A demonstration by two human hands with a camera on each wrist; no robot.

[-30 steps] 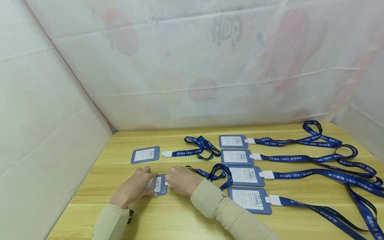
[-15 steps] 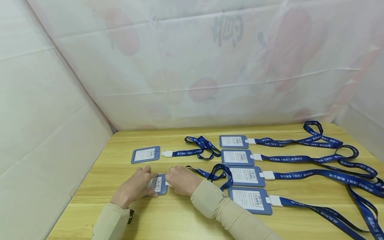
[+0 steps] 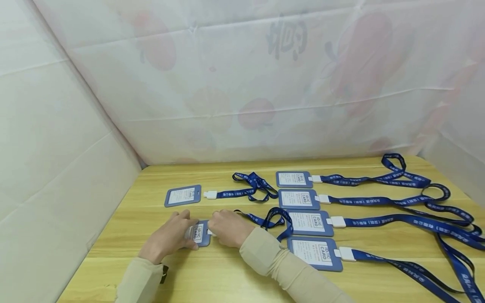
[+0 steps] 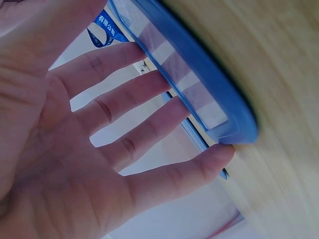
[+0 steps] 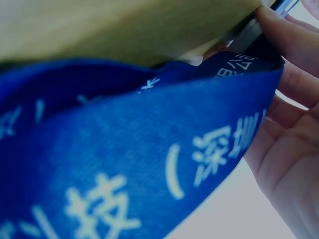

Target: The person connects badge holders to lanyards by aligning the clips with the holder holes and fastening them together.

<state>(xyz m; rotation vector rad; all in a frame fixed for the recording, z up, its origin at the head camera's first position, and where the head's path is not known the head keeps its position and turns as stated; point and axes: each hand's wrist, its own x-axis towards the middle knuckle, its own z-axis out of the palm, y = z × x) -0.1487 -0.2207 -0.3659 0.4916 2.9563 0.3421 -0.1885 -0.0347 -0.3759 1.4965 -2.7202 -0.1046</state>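
A blue-framed ID badge holder (image 3: pixel 205 239) with a white printed card lies on the table. My left hand (image 3: pixel 169 236) grips it from the left, with the thumb at its near edge. In the left wrist view, fingertips touch the frame of the holder (image 4: pixel 219 94). At the slotted end, my right hand (image 3: pixel 229 228) pinches the white clip (image 3: pixel 210 232) of a navy lanyard (image 3: pixel 261 219); the fingers hide most of the clip. White-lettered strap (image 5: pixel 149 154) fills much of the right wrist view, running from the right hand's fingers.
Behind the hands, another badge holder (image 3: pixel 183 196) lies apart from a lanyard with a white clip (image 3: pixel 211 194). On the right, several badge holders (image 3: pixel 315 253) joined to lanyards (image 3: pixel 379 220) form a column. White printed cloth (image 3: pixel 242 84) rises behind the wooden table (image 3: pixel 219 277).
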